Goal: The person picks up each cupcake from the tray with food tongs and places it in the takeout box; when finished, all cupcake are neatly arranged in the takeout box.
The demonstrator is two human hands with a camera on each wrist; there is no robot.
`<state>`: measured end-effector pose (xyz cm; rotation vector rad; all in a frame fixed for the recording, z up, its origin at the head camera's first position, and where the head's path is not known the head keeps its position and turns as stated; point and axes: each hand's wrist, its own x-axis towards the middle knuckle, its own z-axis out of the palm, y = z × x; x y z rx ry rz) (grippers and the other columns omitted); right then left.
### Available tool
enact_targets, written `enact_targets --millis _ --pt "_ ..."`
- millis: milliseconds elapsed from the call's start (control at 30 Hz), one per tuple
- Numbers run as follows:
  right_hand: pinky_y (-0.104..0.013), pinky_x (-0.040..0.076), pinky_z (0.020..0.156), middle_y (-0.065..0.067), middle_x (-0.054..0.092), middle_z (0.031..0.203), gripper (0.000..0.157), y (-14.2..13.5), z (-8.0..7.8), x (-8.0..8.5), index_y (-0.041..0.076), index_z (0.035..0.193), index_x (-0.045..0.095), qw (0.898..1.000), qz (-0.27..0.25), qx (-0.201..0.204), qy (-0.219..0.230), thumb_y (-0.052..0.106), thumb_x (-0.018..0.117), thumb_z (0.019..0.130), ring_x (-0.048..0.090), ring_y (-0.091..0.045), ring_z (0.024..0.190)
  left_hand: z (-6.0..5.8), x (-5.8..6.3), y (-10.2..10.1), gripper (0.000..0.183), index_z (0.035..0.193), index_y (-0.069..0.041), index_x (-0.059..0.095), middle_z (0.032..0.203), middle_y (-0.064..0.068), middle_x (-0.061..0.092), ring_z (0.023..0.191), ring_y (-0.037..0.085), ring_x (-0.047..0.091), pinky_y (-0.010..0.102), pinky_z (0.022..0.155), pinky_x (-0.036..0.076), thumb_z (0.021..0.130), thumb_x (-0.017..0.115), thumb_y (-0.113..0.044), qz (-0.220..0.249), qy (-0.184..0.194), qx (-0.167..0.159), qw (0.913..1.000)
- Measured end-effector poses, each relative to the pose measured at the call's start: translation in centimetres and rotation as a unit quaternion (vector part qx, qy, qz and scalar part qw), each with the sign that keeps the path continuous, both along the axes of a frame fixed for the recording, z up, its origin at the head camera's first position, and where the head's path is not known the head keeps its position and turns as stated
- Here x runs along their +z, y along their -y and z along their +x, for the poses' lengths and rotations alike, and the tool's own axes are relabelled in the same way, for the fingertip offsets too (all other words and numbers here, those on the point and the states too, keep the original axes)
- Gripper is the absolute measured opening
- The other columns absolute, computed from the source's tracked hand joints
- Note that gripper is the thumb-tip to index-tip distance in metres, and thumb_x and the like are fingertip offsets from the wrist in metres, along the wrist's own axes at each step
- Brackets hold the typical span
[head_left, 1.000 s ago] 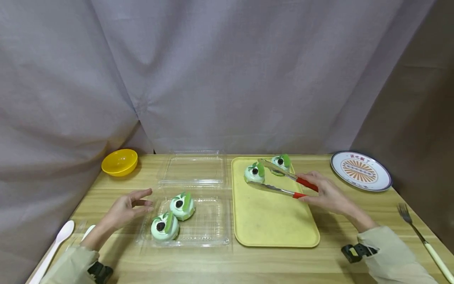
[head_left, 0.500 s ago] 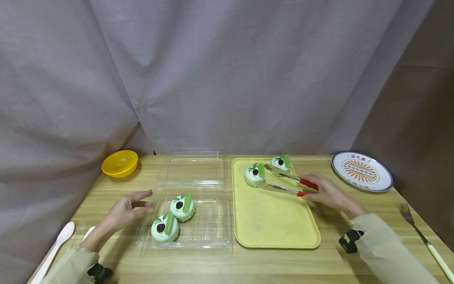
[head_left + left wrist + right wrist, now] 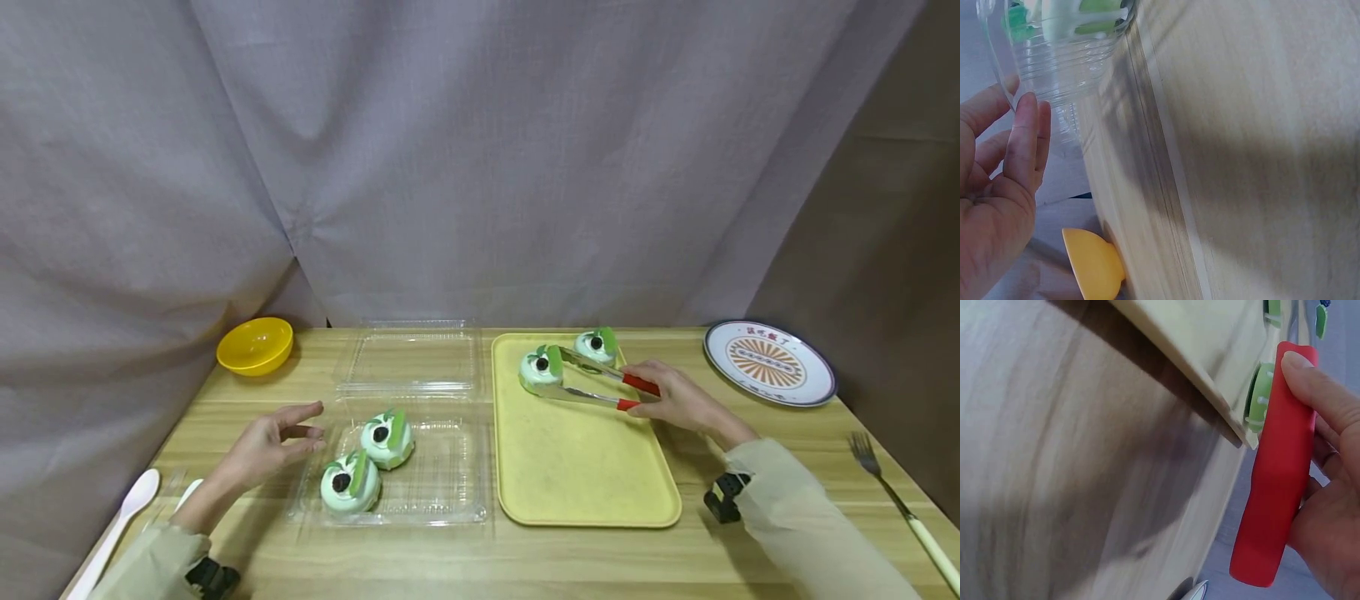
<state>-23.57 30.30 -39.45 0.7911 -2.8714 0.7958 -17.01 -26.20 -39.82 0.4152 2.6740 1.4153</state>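
My right hand (image 3: 678, 400) holds metal tongs (image 3: 1275, 469) by their red handles. The tongs' arms are spread, their tips right at the nearer pale green cake (image 3: 540, 372) on the yellow tray (image 3: 585, 467). That cake bears a dark round topping and a green slice. A similar cake (image 3: 595, 346) sits behind it to the right, partly overlapped by the upper tong arm. My left hand (image 3: 273, 442) is beside the clear plastic box (image 3: 442, 467), fingers fairly straight; in the left wrist view its fingertips (image 3: 1025, 103) are right at the box's edge. Two matching cakes (image 3: 386, 437) sit inside the box.
The box's clear lid (image 3: 412, 358) lies opened behind it. A yellow bowl (image 3: 255, 347) stands back left, a white spoon (image 3: 120, 521) front left. At right are a patterned plate (image 3: 770, 364) and a fork (image 3: 892, 496). A grey curtain (image 3: 480, 167) hangs behind the table.
The tongs' tips have drawn back slightly to the right along the nearer tray cake. My right wrist and sleeve have shifted left. The left hand stays in place.
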Motion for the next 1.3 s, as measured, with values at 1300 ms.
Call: enact_targets --millis 1300 --pt "-0.016 0.028 0.048 0.011 0.046 0.079 0.044 16.1 10.0 6.3 0.015 0.115 0.071 0.992 0.091 0.088 -0.014 0.021 0.081 0.073 0.031 0.003 0.059 -0.3 0.0 0.1 0.061 0.137 0.017 0.041 0.141 0.037 0.043 0.108 0.041 0.065 0.012 0.081 0.054 0.087 0.069 -0.003 0.004 0.002 -0.007 1.0"
